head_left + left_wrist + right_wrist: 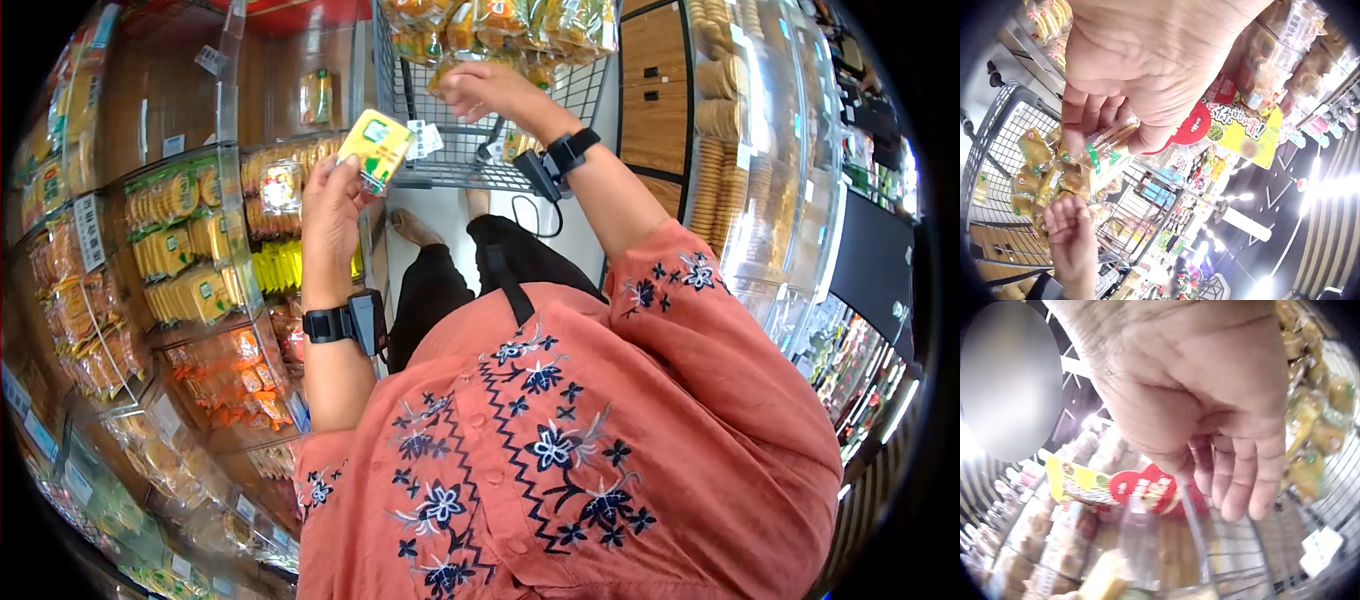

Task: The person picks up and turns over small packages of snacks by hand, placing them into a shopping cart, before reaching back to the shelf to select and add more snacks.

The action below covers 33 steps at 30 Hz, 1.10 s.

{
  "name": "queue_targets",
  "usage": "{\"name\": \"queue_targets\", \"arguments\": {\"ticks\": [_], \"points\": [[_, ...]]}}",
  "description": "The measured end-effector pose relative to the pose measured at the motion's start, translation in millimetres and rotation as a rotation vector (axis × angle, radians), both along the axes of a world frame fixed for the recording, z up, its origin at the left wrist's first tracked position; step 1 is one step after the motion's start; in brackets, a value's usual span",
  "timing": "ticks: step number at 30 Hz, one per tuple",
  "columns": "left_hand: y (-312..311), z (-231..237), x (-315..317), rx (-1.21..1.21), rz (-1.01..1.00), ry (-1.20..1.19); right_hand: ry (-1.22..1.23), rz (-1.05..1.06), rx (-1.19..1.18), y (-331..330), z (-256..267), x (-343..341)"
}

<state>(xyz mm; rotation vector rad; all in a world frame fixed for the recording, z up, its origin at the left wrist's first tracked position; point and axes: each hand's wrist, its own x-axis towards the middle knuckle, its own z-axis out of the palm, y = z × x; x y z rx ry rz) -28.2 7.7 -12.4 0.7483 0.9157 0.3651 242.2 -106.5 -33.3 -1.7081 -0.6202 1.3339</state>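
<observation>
Head view: yellow packet sits upper left of centre, pinched at its lower-left edge between thumb and fingers of the left hand. It projects up and right from the fingertips, printed face showing. Outline near square here, so long axis not clear; left wrist view has it closer to edge-on. Right hand is up and right of the packet, apart from it, over the cart; fingers slack, nothing held. Left is the nearer hand, since it has the grip. Packet overlaps the cart's left side in frame; height over it can't be told. Bagged snacks fill the cart's top end.
</observation>
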Motion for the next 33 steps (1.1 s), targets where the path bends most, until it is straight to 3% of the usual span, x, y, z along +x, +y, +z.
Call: {"name": "queue_targets", "arguments": {"ticks": [3,5,8,9,12,13,17,20,24,27,30,33], "points": [[-7,-17,-6,-0.008,0.057,0.008,-0.220,-0.008,-0.334,-32,-80,39],[-12,-22,-6,0.001,0.073,-0.003,-1.012,0.910,-0.302,-67,-191,80],[-19,-22,-3,-0.008,0.108,0.004,-0.342,0.206,-0.764,-76,-187,65],[-21,-20,-1,-0.012,0.123,0.011,-0.554,0.433,-0.623,-83,-194,64],[-27,-24,4,-0.056,0.173,0.034,-0.611,0.368,-0.746,-92,-208,62],[-28,-27,4,-0.058,0.178,0.043,-0.699,0.498,-0.712,-95,-216,64],[-36,-37,11,-0.083,0.199,0.070,-0.678,0.361,-0.864,-92,-214,56],[-41,-41,18,-0.113,0.169,0.077,-0.712,0.463,-0.813,-104,-246,62],[-45,-42,27,-0.081,0.157,0.112,-0.759,0.585,-0.707,-100,-239,60],[-45,-43,30,-0.091,0.165,0.115,-0.788,0.600,-0.637,-99,-238,55],[-46,-43,33,-0.093,0.166,0.124,-0.515,0.591,-0.735,-91,-242,58],[-46,-46,31,-0.109,0.157,0.117,-0.618,0.470,-0.612,-97,-249,51]]}}
